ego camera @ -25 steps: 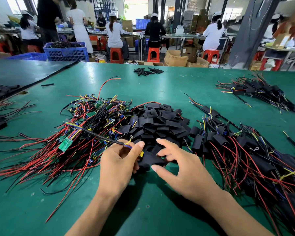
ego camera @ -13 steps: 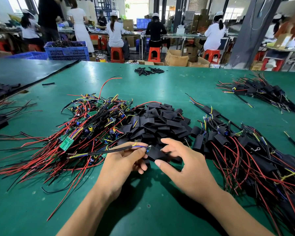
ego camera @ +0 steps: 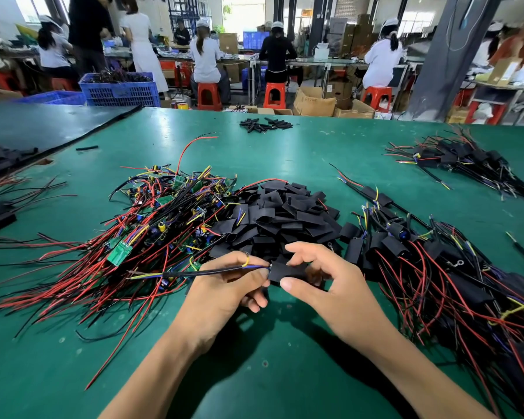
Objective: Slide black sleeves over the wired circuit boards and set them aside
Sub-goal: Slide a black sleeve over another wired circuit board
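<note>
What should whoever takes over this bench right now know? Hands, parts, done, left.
Left hand grips one board's wire lead, near its end.
Right hand pinches a black sleeve at that end; the board itself is hidden, so how far it is in cannot be told.
Unsleeved boards lie heaped to the left, empty sleeves in the middle, sleeved units to the right.
Done: the right heap. Left: seat this sleeve, set it right, then work through the large left heap.

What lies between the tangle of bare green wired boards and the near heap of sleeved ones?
Head view: a mound of loose flat black sleeves.
</note>
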{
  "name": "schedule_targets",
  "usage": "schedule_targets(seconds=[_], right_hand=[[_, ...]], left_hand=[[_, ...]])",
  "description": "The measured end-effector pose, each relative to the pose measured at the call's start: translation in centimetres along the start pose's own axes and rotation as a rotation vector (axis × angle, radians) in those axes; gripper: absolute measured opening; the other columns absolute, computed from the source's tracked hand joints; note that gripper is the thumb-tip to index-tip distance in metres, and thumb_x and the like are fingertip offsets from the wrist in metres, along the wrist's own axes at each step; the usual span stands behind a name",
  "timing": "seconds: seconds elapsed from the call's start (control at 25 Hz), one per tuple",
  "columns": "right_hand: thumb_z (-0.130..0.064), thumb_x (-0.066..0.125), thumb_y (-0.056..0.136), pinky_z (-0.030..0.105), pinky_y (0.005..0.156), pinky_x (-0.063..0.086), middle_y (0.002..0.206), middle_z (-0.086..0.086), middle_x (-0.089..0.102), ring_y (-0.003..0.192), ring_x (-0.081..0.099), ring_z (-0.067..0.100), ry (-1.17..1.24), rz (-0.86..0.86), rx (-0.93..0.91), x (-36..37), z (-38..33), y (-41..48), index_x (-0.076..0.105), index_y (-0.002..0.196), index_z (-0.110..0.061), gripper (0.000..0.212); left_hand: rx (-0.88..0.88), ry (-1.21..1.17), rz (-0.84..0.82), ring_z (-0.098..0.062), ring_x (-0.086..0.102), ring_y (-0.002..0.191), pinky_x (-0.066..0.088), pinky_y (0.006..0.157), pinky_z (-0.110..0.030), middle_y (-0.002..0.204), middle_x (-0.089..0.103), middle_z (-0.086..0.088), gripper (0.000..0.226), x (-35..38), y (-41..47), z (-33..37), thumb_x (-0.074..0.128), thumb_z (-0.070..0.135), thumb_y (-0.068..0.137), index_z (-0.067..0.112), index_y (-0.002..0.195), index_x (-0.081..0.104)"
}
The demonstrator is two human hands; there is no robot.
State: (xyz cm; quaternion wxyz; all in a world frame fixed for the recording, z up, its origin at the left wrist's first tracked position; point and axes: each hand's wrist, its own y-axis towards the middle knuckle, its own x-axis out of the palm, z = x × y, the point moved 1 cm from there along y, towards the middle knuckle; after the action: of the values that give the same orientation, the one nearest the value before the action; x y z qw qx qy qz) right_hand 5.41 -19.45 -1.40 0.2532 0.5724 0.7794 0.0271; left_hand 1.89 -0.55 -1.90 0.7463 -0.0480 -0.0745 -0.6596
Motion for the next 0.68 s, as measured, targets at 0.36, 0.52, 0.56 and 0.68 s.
schedule_targets(seconds=[0.36,0.52,0.56,0.68], right_hand=[[-0.038,0.073,0.079,0.008,0.09,0.038,0.112,-0.028,0.064,0.109,0.058,-0.004,-0.204,-0.061,-0.062,0.8,0.0,-0.4,0.063,0.116,-0.044,0.039],[-0.04,0.074,0.081,0.02,0.09,0.043,0.105,-0.02,0.062,0.1,0.058,0.002,-0.359,0.16,-0.203,0.8,-0.5,-0.5,0.071,0.108,-0.03,0.029],[-0.04,0.074,0.082,0.017,0.081,0.044,0.095,-0.016,0.064,0.087,0.059,0.002,-0.316,0.222,-0.243,0.8,-0.8,-0.6,0.072,0.099,-0.028,0.02],[-0.052,0.069,0.082,0.015,0.05,0.037,0.066,-0.005,0.065,0.05,0.048,0.003,0.075,0.001,0.035,1.3,-1.8,-0.8,0.071,0.08,-0.028,0.025]], left_hand=[[-0.177,-0.076,0.012,-0.028,0.062,0.051,0.053,0.05,-0.03,0.068,0.06,-0.024,0.018,0.2,0.1,0.3,0.071,-0.002,0.073,0.002,0.09,0.064],[-0.18,-0.228,0.093,-0.025,0.063,0.053,0.054,0.049,-0.027,0.076,0.065,-0.021,0.01,0.2,0.4,0.3,0.062,-0.002,0.089,0.0,0.097,0.064],[-0.186,-0.276,0.112,-0.024,0.063,0.053,0.054,0.049,-0.026,0.076,0.066,-0.019,0.011,0.1,0.5,0.4,0.062,0.0,0.088,0.001,0.099,0.065],[-0.215,-0.325,0.115,-0.019,0.057,0.049,0.049,0.046,-0.023,0.071,0.063,-0.014,0.016,0.0,0.5,0.7,0.065,0.01,0.081,0.003,0.095,0.07]])
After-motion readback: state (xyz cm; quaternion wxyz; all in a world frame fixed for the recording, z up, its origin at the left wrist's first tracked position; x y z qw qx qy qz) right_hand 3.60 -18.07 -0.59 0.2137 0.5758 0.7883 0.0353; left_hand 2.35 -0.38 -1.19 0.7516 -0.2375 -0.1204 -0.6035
